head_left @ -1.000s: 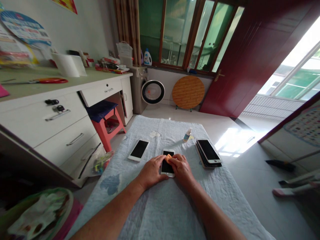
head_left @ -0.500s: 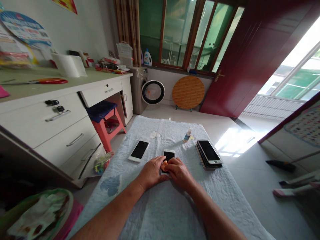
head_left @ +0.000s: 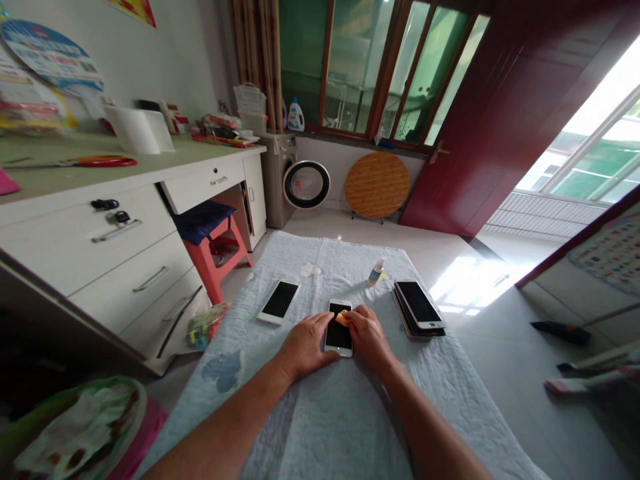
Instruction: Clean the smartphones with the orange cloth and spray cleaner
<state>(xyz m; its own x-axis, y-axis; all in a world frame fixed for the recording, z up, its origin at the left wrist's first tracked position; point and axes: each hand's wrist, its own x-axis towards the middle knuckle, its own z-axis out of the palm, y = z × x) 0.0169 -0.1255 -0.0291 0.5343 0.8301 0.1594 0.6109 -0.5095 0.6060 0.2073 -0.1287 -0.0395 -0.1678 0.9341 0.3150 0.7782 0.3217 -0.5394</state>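
A white smartphone [head_left: 339, 340] with a dark screen lies face up on the cloth-covered table in front of me. My left hand [head_left: 306, 343] steadies it, fingers along the left edge and thumb at the bottom end. Pinched in my right hand [head_left: 367, 333] is a small orange cloth [head_left: 343, 318], pressed on the upper part of the screen. To the left lies another white smartphone [head_left: 280, 301], its screen up. On the right, a white-framed phone [head_left: 419, 305] rests on top of other dark devices. A small spray bottle [head_left: 376, 271] stands upright beyond my right hand.
A pale blue quilted cloth [head_left: 320, 427] covers the table. Left of it are a pink stool [head_left: 220, 253], white drawers [head_left: 115, 267] and a bin [head_left: 143, 413]. At the back stand a washing machine [head_left: 277, 180] with its door open and a round wooden tabletop [head_left: 377, 183].
My right hand has moved the orange cloth up and right across the screen, uncovering the phone's lower part. My left hand stays at the phone's edge.
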